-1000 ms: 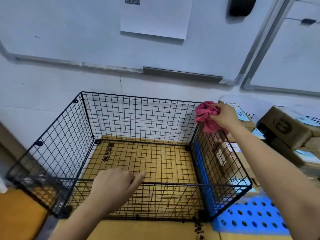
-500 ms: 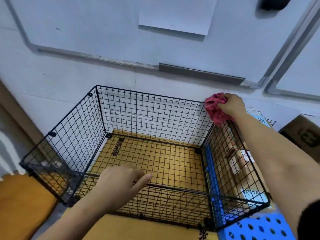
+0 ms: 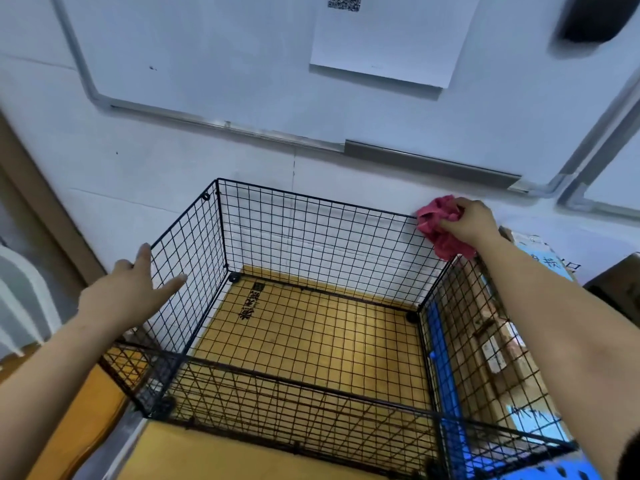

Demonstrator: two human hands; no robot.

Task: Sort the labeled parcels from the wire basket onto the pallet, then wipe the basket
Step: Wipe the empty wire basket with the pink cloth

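Right hand: the right hand (image 3: 472, 220) is at the far right top corner of the wire basket (image 3: 311, 237). Its fingers are curled tightly round a bunched pink cloth (image 3: 440, 230).
Cloth: it is crumpled into a wad and pressed against the corner where the far wall and the right wall meet. Its lower end hangs just below the rim.
Left hand: the left hand (image 3: 124, 296) is held out flat with its fingers straight and spread, and it holds nothing. It is at the top edge of the basket's left wall, with the thumb lying across the mesh. Whether it touches the wire cannot be told.
Basket: the black grid basket is open on top and stands upright close to the wall, with nothing inside it. Through its floor shows the yellow-brown cardboard sheet (image 3: 225, 452) it stands on, which has dark printed characters near the far left corner.
Parcels: brown parcels (image 3: 502, 358) with pale labels lie outside the basket, just beside its right wall and seen through the mesh.
Pallet: the blue perforated pallet (image 3: 568, 471) shows under the parcels at the lower right.
Wall: a whiteboard (image 3: 207, 46) hangs above the basket and carries a white paper sheet (image 3: 388, 39) with a QR code (image 3: 344, 1) at its top. A blurred black object (image 3: 592, 19) sits in the upper right.
Left edge: an orange wooden surface (image 3: 86, 410) lies beside the basket's near left corner.
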